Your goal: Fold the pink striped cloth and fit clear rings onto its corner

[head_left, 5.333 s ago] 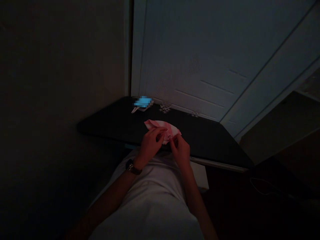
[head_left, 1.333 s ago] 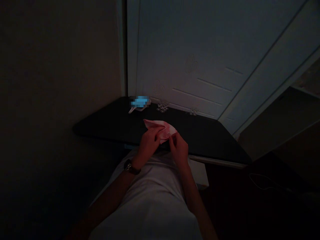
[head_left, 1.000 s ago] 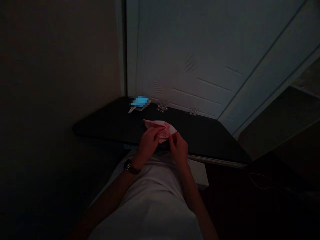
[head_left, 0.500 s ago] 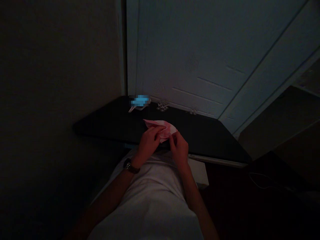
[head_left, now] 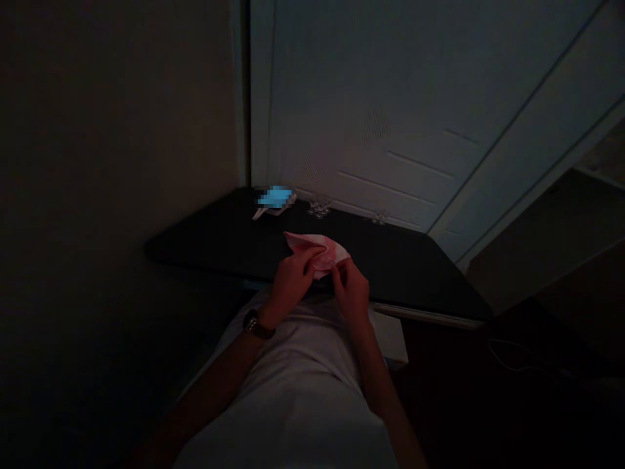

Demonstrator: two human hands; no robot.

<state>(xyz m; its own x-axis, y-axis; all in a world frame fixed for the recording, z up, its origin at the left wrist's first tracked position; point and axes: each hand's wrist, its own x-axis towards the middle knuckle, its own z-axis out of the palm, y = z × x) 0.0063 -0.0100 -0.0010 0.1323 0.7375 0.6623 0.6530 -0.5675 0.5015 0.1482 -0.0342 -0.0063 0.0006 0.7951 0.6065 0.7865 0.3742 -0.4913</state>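
Observation:
A small pink-and-white piece [head_left: 312, 242], thin like cloth or paper, is folded or curved between my hands over the dark tabletop; the dim light hides what exactly it is. My left hand [head_left: 291, 277], with a dark-strapped watch on its wrist, grips the near left part, its fingers lying along the fold. At the lower right edge, my right hand [head_left: 352, 283] pinches the piece between thumb and fingertips. Part of the piece is covered by the fingers of both hands.
A black tabletop [head_left: 219, 234] stretches ahead of me against a pale panelled surface [head_left: 342, 78]. At its back left lies a device with a lit, blurred blue screen [head_left: 276, 197]. Small clear objects [head_left: 319, 207] stand along the back edge. A white box [head_left: 390, 339] is below, on the right.
The view has shifted very slightly. Both hands keep the same hold on the pink-and-white piece, whose upper left part looks a little more raised.

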